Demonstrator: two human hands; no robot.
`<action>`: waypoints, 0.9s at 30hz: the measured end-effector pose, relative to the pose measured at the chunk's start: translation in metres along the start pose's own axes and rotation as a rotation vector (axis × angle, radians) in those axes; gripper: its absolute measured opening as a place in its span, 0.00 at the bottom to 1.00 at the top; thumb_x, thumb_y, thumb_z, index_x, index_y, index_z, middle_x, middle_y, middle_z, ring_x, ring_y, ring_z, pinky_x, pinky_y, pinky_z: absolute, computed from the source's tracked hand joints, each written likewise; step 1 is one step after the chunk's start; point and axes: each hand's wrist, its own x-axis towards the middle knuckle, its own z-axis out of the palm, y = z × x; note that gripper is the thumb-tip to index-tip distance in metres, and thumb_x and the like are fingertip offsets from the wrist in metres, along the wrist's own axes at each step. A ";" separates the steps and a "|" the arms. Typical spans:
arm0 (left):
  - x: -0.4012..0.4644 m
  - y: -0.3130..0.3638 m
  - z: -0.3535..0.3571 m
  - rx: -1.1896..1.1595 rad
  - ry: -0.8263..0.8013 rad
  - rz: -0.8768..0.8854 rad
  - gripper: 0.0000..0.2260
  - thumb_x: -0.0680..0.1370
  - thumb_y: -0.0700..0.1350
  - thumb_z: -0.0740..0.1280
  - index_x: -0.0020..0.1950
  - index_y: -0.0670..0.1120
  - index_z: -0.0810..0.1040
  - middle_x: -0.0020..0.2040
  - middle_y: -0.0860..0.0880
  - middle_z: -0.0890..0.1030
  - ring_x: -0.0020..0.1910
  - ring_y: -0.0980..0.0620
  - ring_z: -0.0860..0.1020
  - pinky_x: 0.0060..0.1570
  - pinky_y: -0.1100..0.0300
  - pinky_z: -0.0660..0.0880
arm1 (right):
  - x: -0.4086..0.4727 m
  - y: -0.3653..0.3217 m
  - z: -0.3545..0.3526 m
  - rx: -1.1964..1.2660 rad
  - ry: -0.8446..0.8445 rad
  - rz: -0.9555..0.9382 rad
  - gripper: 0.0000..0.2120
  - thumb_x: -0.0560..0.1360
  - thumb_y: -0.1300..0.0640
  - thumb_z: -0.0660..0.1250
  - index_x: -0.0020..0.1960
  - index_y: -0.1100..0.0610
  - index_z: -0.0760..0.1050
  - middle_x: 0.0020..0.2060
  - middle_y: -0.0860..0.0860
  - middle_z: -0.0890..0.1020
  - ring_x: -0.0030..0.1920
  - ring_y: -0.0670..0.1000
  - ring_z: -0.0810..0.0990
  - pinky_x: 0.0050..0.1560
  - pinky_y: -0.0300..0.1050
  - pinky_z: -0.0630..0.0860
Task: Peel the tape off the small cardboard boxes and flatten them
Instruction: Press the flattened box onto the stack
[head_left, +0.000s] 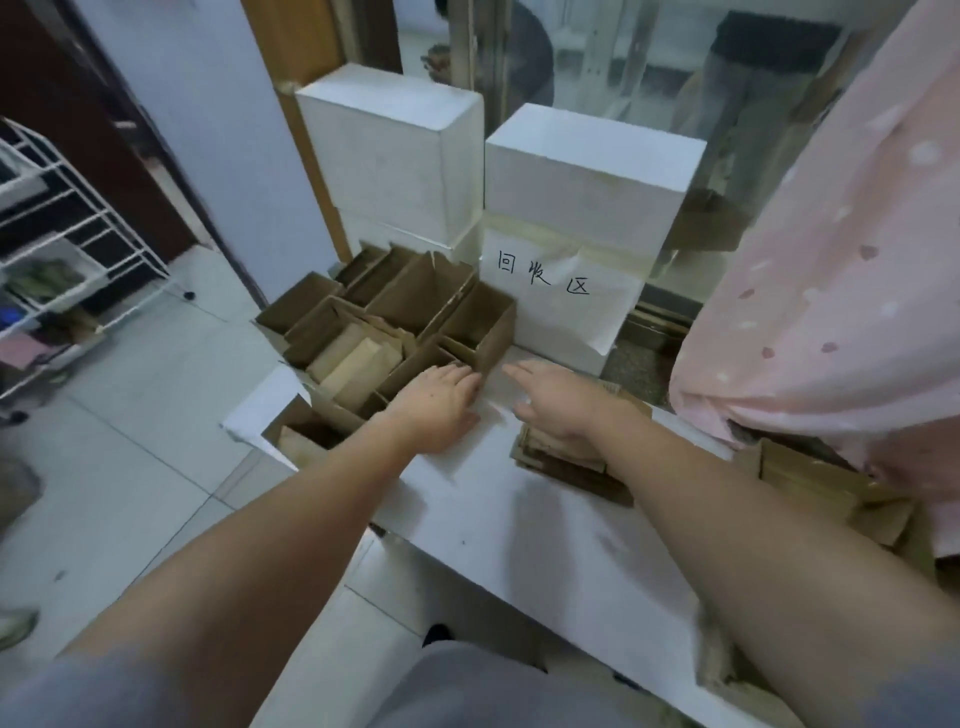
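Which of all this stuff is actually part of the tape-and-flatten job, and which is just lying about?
Part of the job:
small cardboard boxes, open, crowded together
flattened cardboard stack
left hand and right hand, both reaching toward the boxes

Just lying about:
white foam boxes
white wire rack
pink curtain

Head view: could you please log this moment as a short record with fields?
Surface: white table
Left hand: open, reaching to the open cardboard boxes, fingers at the nearest one
Right hand: open, fingers straight, holding nothing
Flattened stack: under the right wrist
Backdrop: white foam box with handwritten characters
Right edge: pink dotted fabric
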 end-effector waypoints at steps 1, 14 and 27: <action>-0.011 -0.008 -0.004 0.004 0.002 -0.019 0.27 0.83 0.59 0.58 0.79 0.48 0.66 0.77 0.45 0.70 0.76 0.42 0.68 0.76 0.49 0.62 | 0.007 -0.012 -0.002 -0.006 -0.003 -0.025 0.33 0.83 0.46 0.60 0.82 0.56 0.54 0.81 0.55 0.59 0.79 0.55 0.58 0.78 0.48 0.56; -0.139 -0.090 -0.004 -0.040 0.045 -0.338 0.27 0.83 0.57 0.64 0.80 0.49 0.65 0.78 0.47 0.69 0.76 0.46 0.67 0.76 0.52 0.64 | 0.051 -0.142 0.019 0.008 -0.081 -0.241 0.31 0.85 0.46 0.57 0.83 0.52 0.52 0.82 0.51 0.55 0.81 0.53 0.54 0.78 0.51 0.57; -0.112 -0.157 0.005 -0.093 0.061 -0.216 0.23 0.84 0.55 0.65 0.77 0.50 0.70 0.71 0.49 0.76 0.68 0.48 0.74 0.67 0.55 0.73 | 0.075 -0.191 0.040 0.108 -0.053 0.012 0.30 0.84 0.47 0.60 0.83 0.50 0.54 0.81 0.49 0.57 0.80 0.53 0.57 0.77 0.53 0.62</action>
